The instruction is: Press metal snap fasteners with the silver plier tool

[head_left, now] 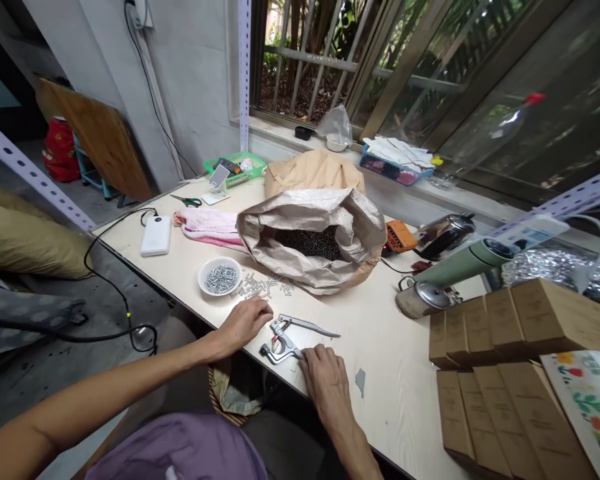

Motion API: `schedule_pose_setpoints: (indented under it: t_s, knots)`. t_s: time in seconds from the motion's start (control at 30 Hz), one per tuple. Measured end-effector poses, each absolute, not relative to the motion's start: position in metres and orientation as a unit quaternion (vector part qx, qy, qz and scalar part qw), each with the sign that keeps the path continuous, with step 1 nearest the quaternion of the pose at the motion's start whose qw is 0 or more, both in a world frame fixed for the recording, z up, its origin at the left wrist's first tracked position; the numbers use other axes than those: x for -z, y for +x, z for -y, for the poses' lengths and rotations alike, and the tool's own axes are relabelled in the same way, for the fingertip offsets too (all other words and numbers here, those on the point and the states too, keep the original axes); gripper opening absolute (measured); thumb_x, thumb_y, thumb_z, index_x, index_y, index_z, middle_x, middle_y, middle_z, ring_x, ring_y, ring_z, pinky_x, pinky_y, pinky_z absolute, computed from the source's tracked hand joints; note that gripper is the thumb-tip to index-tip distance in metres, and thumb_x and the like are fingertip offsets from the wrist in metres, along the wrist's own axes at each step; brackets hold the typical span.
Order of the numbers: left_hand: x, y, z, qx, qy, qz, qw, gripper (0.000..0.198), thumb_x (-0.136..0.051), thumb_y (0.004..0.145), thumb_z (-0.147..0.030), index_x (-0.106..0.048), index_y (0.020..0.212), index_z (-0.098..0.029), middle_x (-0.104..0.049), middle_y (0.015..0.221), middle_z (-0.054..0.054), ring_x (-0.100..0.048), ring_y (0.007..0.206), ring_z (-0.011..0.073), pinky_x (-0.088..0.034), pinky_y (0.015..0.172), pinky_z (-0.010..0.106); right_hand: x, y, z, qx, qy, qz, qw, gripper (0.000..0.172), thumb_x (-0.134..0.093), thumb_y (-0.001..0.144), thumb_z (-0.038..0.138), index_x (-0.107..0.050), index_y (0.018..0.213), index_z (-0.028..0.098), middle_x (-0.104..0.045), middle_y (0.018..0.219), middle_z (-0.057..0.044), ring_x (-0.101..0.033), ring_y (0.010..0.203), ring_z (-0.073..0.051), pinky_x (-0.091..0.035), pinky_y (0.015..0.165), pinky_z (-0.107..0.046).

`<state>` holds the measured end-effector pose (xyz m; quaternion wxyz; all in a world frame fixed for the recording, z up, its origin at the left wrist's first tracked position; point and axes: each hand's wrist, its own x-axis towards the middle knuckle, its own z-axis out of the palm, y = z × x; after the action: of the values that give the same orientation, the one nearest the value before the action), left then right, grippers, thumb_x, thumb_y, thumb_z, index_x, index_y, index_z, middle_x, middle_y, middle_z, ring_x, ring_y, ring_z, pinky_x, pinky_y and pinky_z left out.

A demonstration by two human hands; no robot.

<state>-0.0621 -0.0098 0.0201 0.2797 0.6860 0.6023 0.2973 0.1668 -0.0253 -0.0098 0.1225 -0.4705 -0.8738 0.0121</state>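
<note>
A grey metal pair of hand pliers (pixel 286 341) with a spring and a black knob lies on the table, its handles spread. My right hand (pixel 326 377) is closed over the end of its lower handle, covering it. Left of the tool, my left hand (pixel 244 325) rests on the tabletop with fingers curled together; whatever they may pinch is hidden. Just beyond those fingers lie many small loose metal pins (pixel 255 285). A white bowl (pixel 203 285) full of similar silvery pieces stands beside them. Behind sits an open paper-lined sack (pixel 265 250) with dark small pieces inside.
Stacked brown boxes (pixel 490 333) line the right side, near a metal mug (pixel 420 300) and a green flask (pixel 473 263). A small grey scrap (pixel 361 382) lies right of my right hand. A white power bank (pixel 156 235) and a pink cloth (pixel 210 225) are at left.
</note>
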Motion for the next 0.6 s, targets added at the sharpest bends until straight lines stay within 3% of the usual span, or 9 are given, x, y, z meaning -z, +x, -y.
schedule_pose_setpoints:
  t_s: [0.2,0.4,0.6]
  knots:
    - [-0.007,-0.066,0.016,-0.223,0.637,-0.642,0.362,0.025,-0.045,0.085,-0.021,-0.062,0.069,-0.014,-0.059,0.063,0.002,-0.057,0.064,0.0152,-0.040,0.063,0.024,0.011,0.164,0.025,-0.035,-0.494,0.852,0.170,0.022,-0.031,0.094,0.029,-0.050,0.087,0.022,-0.053,0.080,-0.001,-0.050,0.062,-0.010,-0.037,0.057,-0.024]
    - [-0.007,-0.060,0.022,-0.142,0.790,-0.541,0.250,0.018,-0.046,0.088,-0.017,-0.063,0.092,-0.019,-0.060,0.089,0.004,-0.055,0.087,0.0165,-0.040,0.070,0.024,-0.011,0.179,0.029,-0.071,-0.553,0.791,0.253,0.027,-0.031,0.093,0.039,-0.052,0.093,0.022,-0.054,0.088,-0.004,-0.055,0.073,-0.014,-0.042,0.061,-0.026]
    - [0.002,-0.046,0.024,-0.022,0.888,-0.441,0.127,0.014,-0.048,0.085,-0.009,-0.058,0.080,-0.017,-0.058,0.087,0.006,-0.050,0.088,0.0196,-0.038,0.062,0.028,-0.003,0.212,0.049,-0.072,-0.577,0.749,0.317,0.033,-0.033,0.090,0.047,-0.054,0.091,0.022,-0.056,0.082,-0.005,-0.055,0.076,-0.016,-0.044,0.066,-0.029]
